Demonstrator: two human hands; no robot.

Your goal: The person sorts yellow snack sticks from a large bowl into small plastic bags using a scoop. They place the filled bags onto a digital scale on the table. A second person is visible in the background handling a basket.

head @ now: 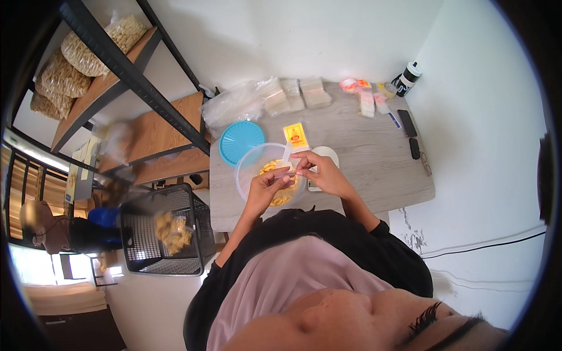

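Note:
Both of my hands meet above a translucent plastic tub that holds yellow snack pieces. My left hand grips one side of a small clear plastic bag. At the bag's other side, my right hand pinches it between thumb and fingers. A white plastic scoop stands in the tub, its handle leaning up past the rim. Partly hidden behind my right hand is a white kitchen scale. Beyond the tub lies a pack with a yellow printed label.
A blue lid lies left of the pack. Stacks of clear bags line the wall. A phone, glasses and a bottle sit right. A black crate with filled bags stands left, below shelves. Another person is farther left.

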